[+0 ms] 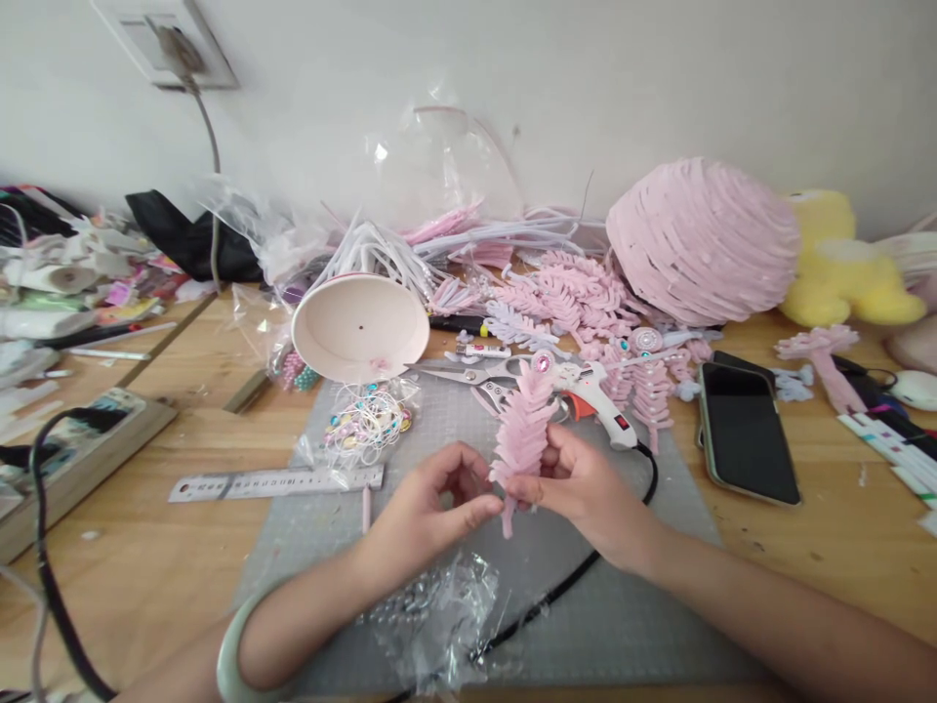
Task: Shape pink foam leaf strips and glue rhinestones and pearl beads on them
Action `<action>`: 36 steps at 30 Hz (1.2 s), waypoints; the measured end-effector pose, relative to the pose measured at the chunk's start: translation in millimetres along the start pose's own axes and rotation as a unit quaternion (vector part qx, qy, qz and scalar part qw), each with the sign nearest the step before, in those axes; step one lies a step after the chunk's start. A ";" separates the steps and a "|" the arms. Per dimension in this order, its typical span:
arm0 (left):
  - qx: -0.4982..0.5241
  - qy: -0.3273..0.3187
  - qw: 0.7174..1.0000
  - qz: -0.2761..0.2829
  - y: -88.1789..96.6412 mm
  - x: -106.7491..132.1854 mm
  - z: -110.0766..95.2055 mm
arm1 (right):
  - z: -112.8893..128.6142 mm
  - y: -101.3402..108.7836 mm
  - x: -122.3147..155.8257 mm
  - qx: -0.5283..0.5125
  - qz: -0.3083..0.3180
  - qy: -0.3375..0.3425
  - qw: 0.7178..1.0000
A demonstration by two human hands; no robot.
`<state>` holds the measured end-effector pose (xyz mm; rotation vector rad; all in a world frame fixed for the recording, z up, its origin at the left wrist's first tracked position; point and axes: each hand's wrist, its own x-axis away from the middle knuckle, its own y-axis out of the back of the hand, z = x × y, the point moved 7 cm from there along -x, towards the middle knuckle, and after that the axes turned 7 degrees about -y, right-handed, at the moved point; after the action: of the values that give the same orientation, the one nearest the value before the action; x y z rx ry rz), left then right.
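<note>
Over the grey cutting mat [293, 576], a fluffy pink pipe-cleaner leaf [523, 425] is held upright, its short stem pointing down. My right hand [586, 483] grips its lower right side between thumb and fingers. At its lower left edge, the thumb and curled fingers of my left hand [443, 498] pinch the leaf near the stem. Just behind the leaf's tip is a round pink gem piece [542, 363]. A white glue gun [607, 405] lies behind my right hand, and scissors [475, 375] lie open behind the leaf.
A steel ruler [278, 483] and a bag of gems [366, 425] lie left of my hands. A white bowl [358, 327], pink leaves [563, 293] and a pink wrapped ball [703, 244] stand behind. A phone [751, 430] lies right; a power strip [109, 439] left.
</note>
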<state>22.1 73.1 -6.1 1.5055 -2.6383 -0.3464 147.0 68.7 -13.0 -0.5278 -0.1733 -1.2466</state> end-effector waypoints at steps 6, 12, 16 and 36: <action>0.228 0.055 0.972 0.027 -21.3 -3.0 4.6 | -4.8 -8.1 -1.6 0.023 0.042 -0.015 0.999; 0.145 0.073 0.986 -0.037 -6.5 -2.0 6.5 | 4.9 19.4 1.4 0.001 -0.094 0.094 0.991; 0.152 0.077 0.984 -0.052 -5.0 1.0 8.8 | 8.6 14.7 2.0 0.141 -0.069 0.101 0.982; 0.308 0.164 0.934 -0.078 -15.8 5.3 22.0 | 7.0 13.3 1.3 0.208 -0.128 0.092 0.965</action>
<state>28.6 64.2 -31.4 1.7314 -2.4655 0.7362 161.0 73.8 -10.3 -0.0227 -0.3452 -1.4540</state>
